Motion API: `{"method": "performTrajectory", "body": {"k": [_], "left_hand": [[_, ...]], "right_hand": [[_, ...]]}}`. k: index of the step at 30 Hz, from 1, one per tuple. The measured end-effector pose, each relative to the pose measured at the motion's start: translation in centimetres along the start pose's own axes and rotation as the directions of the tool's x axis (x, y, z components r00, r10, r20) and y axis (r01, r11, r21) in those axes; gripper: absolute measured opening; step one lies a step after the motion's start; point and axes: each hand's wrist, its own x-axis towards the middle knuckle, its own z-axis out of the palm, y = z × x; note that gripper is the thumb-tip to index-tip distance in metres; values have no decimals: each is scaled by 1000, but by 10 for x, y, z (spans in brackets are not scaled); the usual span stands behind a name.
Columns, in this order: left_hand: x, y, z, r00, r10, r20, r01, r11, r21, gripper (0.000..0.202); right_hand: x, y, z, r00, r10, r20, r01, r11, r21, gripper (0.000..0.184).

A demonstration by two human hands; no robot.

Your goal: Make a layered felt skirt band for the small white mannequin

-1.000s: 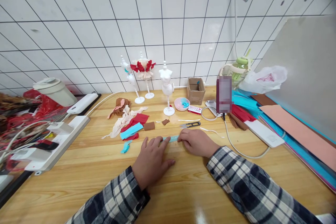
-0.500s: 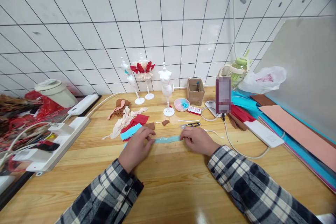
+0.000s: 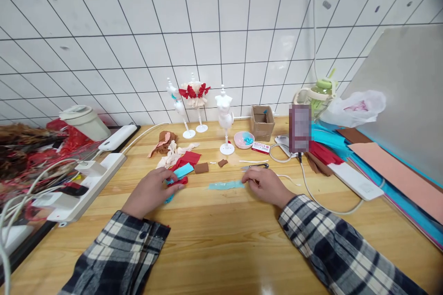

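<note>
Your left hand (image 3: 149, 191) had its grip spread by the blue cloth (image 3: 184, 171); your right hand (image 3: 267, 185), grip indeterminable, met the pale strip (image 3: 224, 185), which tugging could have skewed.

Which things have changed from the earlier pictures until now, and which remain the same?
The left hand has moved leftward, away from the pale blue strip, to the bright blue piece; whether it grips that piece is unclear. The right hand stays at the strip's right end. The bare white mannequin and pink dish keep their places.
</note>
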Motion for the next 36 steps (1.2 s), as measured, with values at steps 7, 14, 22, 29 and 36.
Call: {"method": "performTrajectory", "body": {"k": [7,14,22,29,36], "left_hand": [[6,11,15,997,30,-77,-23,995,101,25],[6,24,10,866,-187,-463,54,957,-284,21],[-12,117,28,930,168,-327,-230,960,-161,11],[-14,128,39,944,259,-203,-281,956,-85,14],[-14,126,42,963,241,-119,-250,966,-66,22]], "right_hand": [[1,-3,2,1000,-13,4,13,1000,8,30],[3,-10,-1,998,-9,-59,13,998,60,27],[-2,-71,18,998,-18,-63,44,892,450,83],[0,-77,31,992,112,62,-128,829,544,45],[2,-66,22,985,150,89,-172,924,342,42]]}}
